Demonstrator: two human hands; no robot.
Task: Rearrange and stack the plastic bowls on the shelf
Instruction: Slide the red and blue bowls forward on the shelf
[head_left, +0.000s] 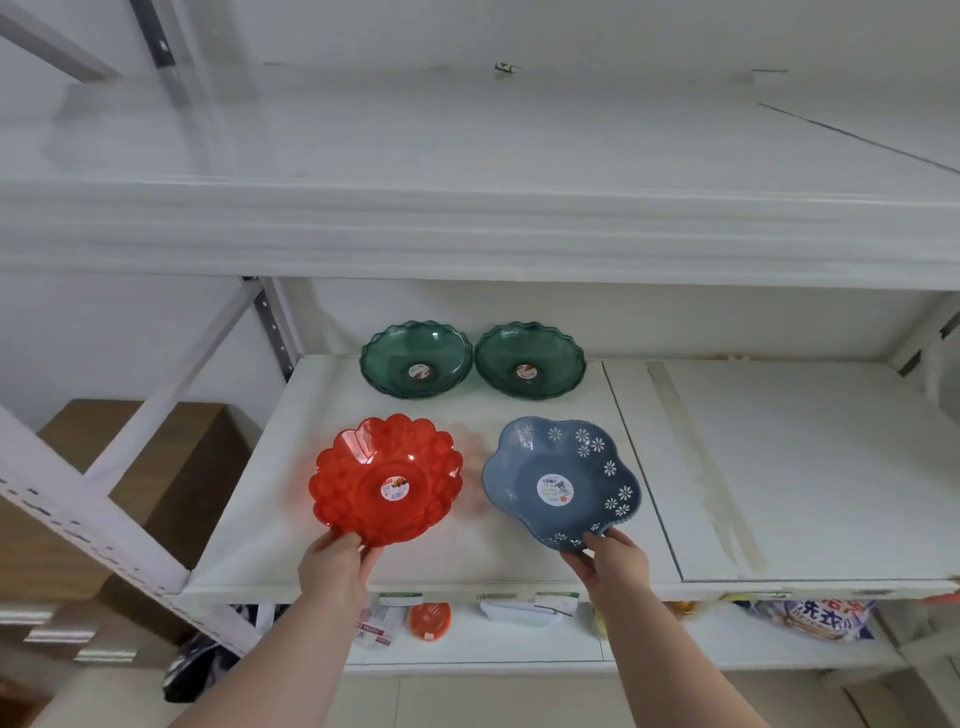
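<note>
Left hand (335, 564) clamped on red bowl (387, 480) near rim; right hand (610, 558) clamped on blue bowl (561, 483), both at shelf (779, 467) front edge. Green bowls (415, 361) lie beyond, at the back edge.

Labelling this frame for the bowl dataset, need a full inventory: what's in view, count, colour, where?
green bowls: 2, translucent dark green, side by side at the back of the middle shelf
red bowl: 1, translucent red, scalloped, front left of the same shelf
blue bowl: 1, blue with white flowers, front right
shelf: 1, white, carries all four bowls; another white board above
cardboard boxes: brown, count unclear, left behind the frame
lower-shelf goods: several packaged items, mixed colours, mostly hidden
left hand: 1, pinching the red bowl's near rim
right hand: 1, pinching the blue bowl's near rim
</note>
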